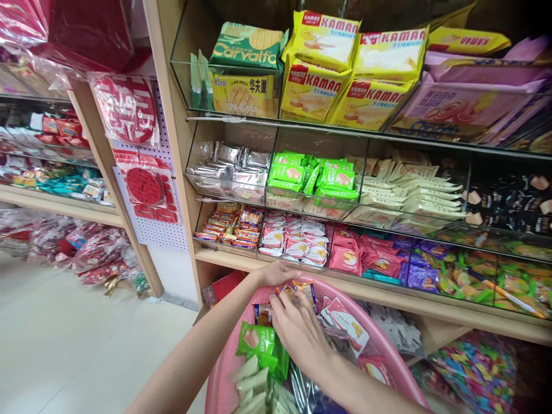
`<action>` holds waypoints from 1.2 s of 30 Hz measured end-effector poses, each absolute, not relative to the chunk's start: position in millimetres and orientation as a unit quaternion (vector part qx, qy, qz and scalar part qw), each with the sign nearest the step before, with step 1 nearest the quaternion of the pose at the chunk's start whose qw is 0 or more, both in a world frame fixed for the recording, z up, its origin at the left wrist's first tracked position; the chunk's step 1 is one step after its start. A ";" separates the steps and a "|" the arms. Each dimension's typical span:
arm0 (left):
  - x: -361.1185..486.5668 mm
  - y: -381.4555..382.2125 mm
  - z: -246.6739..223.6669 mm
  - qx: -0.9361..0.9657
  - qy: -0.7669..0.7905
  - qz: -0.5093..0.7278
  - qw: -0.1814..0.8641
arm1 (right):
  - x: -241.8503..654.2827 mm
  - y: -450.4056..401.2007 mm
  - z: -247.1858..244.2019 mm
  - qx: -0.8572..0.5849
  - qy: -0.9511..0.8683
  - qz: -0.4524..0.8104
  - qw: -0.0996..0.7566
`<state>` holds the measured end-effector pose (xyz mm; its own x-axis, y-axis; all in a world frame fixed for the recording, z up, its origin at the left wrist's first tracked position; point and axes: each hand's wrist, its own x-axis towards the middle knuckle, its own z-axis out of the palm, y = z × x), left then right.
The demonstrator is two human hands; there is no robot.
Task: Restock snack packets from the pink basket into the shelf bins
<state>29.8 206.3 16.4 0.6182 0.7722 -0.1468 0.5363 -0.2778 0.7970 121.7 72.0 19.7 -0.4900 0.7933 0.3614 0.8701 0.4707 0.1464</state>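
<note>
A pink plastic basket [403, 368] is in front of me, filled with wrapped snacks. At its far rim is my left hand [276, 274], closed on the edge, with the fingers partly hidden. Inside the basket, my right hand [297, 325] has its fingers curled over small orange snack packets [307, 289]. Green packets [257, 340] lie left of that hand, with cream packets [252, 382] nearer to me. White packets [345, 323] and a pink packet [374, 368] lie to the right. Silver packets [298, 388] show partly beneath my right forearm.
Wooden shelves [235, 261] with clear bins rise just behind the basket. The lowest row holds orange packets [233, 223], white packets [295, 237] and pink packets [345, 256]. Yellow KAMAN packs [317, 86] stand higher up. A bag of colourful pieces [478, 368] lies below right.
</note>
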 end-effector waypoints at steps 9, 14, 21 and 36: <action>30.7 209.1 13.8 0.797 0.413 0.131 0.420 | 123.5 71.0 15.0 -0.478 -0.840 -0.226 0.118; 30.4 209.2 13.6 0.788 0.422 0.122 0.431 | 129.6 81.9 14.9 -0.484 -0.838 -0.203 0.149; 30.0 209.4 12.8 0.774 0.415 0.128 0.461 | 133.4 84.4 18.4 -0.496 -0.839 -0.137 0.175; 29.5 208.7 12.6 0.784 0.435 0.124 0.425 | 144.4 70.1 25.3 -0.457 -0.817 -0.176 0.303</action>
<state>29.5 208.7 12.6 0.5908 0.7876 -0.1749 0.5762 -0.2602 0.7747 144.4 70.1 25.3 -0.3982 0.6410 0.6562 0.8543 0.5197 0.0107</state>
